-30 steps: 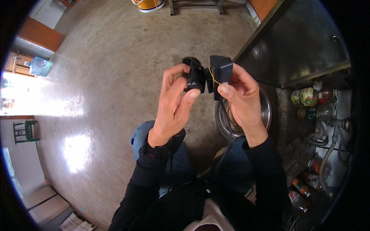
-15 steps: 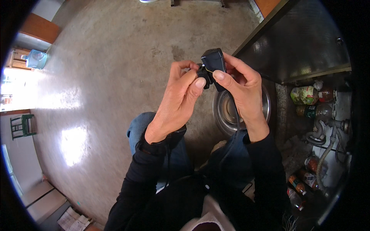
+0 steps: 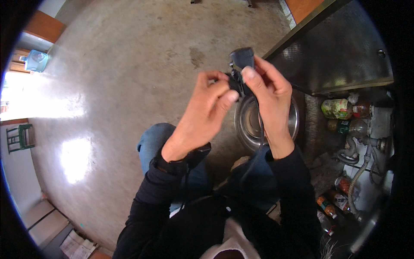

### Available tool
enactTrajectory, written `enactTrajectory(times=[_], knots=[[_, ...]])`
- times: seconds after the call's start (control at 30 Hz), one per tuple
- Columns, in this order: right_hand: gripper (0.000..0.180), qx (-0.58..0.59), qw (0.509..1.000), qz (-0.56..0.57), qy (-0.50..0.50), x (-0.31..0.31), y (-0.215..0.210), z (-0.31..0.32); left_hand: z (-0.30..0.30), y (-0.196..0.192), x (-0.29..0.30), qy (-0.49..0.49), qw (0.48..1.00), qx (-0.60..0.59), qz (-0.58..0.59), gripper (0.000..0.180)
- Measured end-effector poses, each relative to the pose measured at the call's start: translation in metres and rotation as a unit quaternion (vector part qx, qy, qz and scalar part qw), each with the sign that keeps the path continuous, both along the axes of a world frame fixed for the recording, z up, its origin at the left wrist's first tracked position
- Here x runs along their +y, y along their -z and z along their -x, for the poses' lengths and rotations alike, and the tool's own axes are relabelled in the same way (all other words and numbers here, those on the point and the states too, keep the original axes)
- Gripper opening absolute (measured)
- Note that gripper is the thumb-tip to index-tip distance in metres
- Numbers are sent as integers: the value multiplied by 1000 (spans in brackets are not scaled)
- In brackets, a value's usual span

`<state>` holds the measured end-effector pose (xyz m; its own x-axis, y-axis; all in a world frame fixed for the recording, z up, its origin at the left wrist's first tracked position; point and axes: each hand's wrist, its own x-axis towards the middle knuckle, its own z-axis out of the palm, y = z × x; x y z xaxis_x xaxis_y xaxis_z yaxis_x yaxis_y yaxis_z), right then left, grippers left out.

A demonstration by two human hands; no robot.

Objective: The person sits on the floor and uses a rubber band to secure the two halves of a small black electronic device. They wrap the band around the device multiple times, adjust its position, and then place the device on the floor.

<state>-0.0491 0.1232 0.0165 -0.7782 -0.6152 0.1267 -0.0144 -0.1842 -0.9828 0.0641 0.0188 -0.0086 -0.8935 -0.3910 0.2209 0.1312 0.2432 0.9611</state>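
A small black box-shaped device (image 3: pixel 243 57) is held up in front of me, over the floor and the edge of a metal basin. My right hand (image 3: pixel 275 97) grips it from the right, thumb on the near face and fingers behind. From its lower side a thin black cable (image 3: pixel 261 129) runs down past my right wrist toward my lap. My left hand (image 3: pixel 202 108) pinches a smaller black part (image 3: pixel 234 83) joined to the device's left side, thumb and curled fingers closed on it. What exactly this part is, I cannot make out; the fingers cover much of it.
The round metal basin (image 3: pixel 241 125) stands on the floor beneath my right hand. To the right, a dark cabinet door (image 3: pixel 332 52) hangs open. Inside the cabinet are several plastic bottles (image 3: pixel 337 108) and grey drain hoses (image 3: pixel 366 159). A green stool (image 3: pixel 20 138) stands far left.
Both hands have shifted slightly right relative to my knees, with the device still held. The device has turned a little, and the left thumb has come closer to the right hand.
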Motion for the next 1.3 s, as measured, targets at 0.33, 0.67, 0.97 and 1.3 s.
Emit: enactTrajectory(times=[0.33, 0.67, 0.97, 1.3], knots=[[35, -55, 998, -7, 19, 6, -5, 10, 3, -4, -3, -27, 977, 0, -212, 35], [32, -40, 998, -52, -9, 4, -8, -1, -1, -5, -6, -54, 986, -17, -160, 34], [29, -46, 997, -67, 6, 1, -7, -8, -1, -4, -6, -84, 979, 0, -186, 35], [27, 17, 998, -55, 24, 1, -4, -8, -1, -4, -7, -65, 983, 5, -171, 38]])
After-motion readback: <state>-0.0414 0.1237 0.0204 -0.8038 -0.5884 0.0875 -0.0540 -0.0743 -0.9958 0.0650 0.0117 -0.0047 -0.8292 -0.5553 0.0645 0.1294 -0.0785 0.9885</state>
